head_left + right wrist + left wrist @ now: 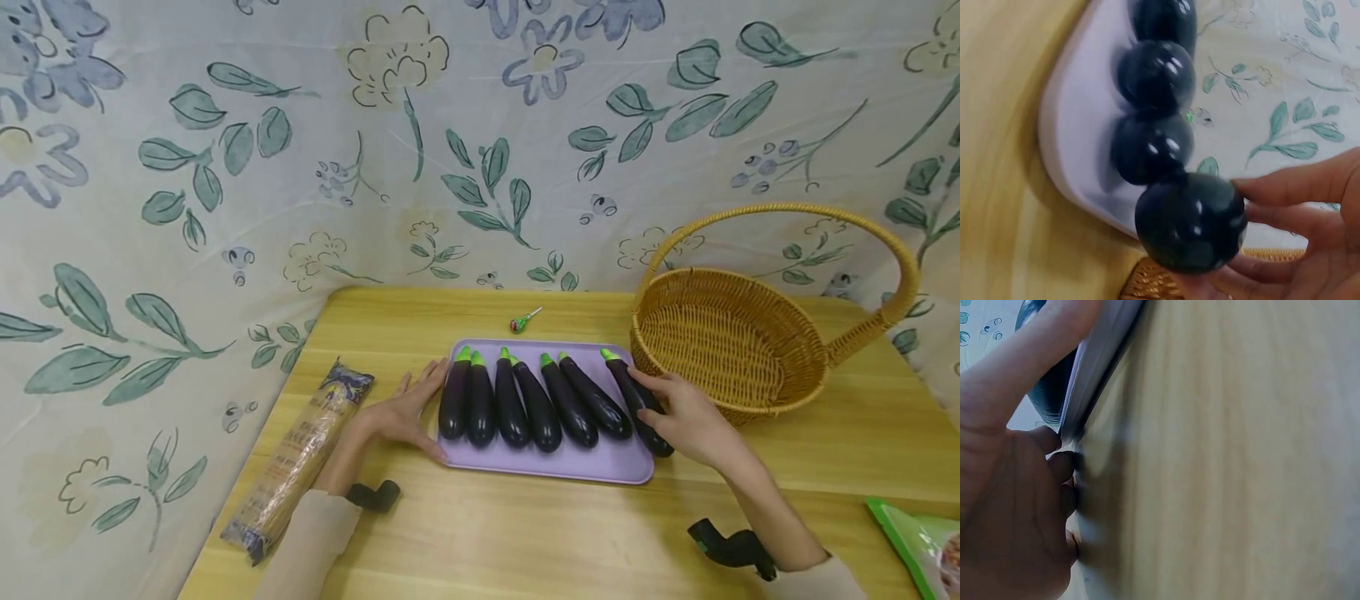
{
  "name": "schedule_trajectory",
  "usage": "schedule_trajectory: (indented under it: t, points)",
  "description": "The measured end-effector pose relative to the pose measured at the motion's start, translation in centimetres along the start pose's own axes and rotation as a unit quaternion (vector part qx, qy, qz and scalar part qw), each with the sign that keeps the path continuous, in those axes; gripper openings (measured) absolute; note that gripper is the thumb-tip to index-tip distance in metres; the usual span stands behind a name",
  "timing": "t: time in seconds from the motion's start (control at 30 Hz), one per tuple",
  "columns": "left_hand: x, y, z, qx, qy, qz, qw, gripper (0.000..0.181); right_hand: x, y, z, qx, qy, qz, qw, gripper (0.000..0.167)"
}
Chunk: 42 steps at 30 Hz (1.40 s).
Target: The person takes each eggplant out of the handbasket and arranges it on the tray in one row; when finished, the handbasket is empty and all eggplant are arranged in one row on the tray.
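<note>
Several dark purple eggplants (512, 408) with green stem ends lie side by side on a lilac tray (540, 468) in the head view. My right hand (693, 421) grips the rightmost eggplant (633, 400) by its side, at the tray's right edge. The right wrist view shows the rounded end of this eggplant (1188, 222) between thumb and fingers. At the tray's left edge, my left hand (405, 417) rests with its fingers spread and thumb near the front corner. The left wrist view shows the fingertips along the tray's rim (1099, 362).
A wicker basket (731, 333) with a tall handle stands right of the tray. Behind the tray lies a lollipop (519, 323). A clear pack of noodles (300, 458) lies at left, and a green bag (918, 537) at the right front. Floral cloth (480, 125) hangs behind the table.
</note>
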<state>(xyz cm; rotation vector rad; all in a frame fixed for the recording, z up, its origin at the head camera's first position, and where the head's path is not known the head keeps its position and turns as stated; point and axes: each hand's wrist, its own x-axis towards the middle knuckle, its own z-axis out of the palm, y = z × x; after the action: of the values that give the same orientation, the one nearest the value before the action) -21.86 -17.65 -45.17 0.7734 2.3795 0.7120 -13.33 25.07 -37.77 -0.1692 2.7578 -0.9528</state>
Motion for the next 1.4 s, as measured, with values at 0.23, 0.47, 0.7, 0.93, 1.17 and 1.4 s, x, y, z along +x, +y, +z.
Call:
schedule_trajectory:
  t: [0.23, 0.47, 0.7, 0.93, 1.17, 1.4]
  points:
    - [0.0, -0.1, 0.1, 0.006, 0.002, -0.001, 1.0000, 0.154, 0.5, -0.4, 1.4, -0.014, 0.033, 0.010, 0.9993, 0.061]
    - [0.0, 0.0, 0.1, 0.001, 0.000, -0.001, 1.0000, 0.154, 0.8, 0.3, 2.5, -0.012, 0.042, 0.036, 0.9984, 0.053]
    - [0.0, 0.2, 0.0, 0.000, 0.001, 0.000, 1.0000, 0.154, 0.6, 0.6, 3.3, 0.003, 0.060, 0.059, 0.9965, 0.053]
    - [-0.1, 0.0, 0.1, -0.005, 0.005, 0.006, 1.0000, 0.154, 0.4, 1.0, 4.1, 0.019, 0.086, 0.053, 0.9947, 0.052]
    - [0.0, 0.0, 0.0, -0.009, 0.005, 0.009, 0.9999, 0.154, 0.2, 1.4, 5.0, 0.036, 0.116, 0.053, 0.9912, 0.052]
    - [0.0, 0.1, 0.1, -0.007, 0.006, 0.011, 0.9999, 0.153, 0.2, 1.7, 5.2, 0.044, 0.122, 0.050, 0.9903, 0.052]
